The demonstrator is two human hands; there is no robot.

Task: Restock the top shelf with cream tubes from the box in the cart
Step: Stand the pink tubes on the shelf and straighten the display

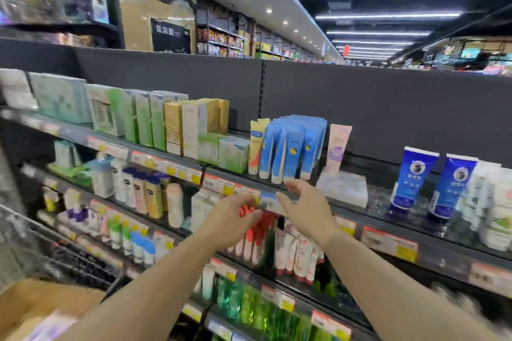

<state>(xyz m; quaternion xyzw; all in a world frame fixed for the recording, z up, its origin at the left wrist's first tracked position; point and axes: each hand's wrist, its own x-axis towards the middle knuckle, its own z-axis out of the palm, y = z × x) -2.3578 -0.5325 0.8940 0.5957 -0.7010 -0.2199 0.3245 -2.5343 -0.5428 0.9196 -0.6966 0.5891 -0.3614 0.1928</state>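
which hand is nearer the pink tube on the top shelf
Right. The right hand is just below-left of the pink tube; the left hand is farther left and lower.

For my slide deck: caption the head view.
Both hands, left and right, reach toward light-blue cream tubes on the top shelf.

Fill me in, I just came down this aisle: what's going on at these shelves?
A person is restocking creams. Both hands are out at the front edge of the top black shelf, below a row of light blue cream tubes. The right hand is open and empty; the left hand looks empty too, though blurred. A brown cardboard box sits lower left.
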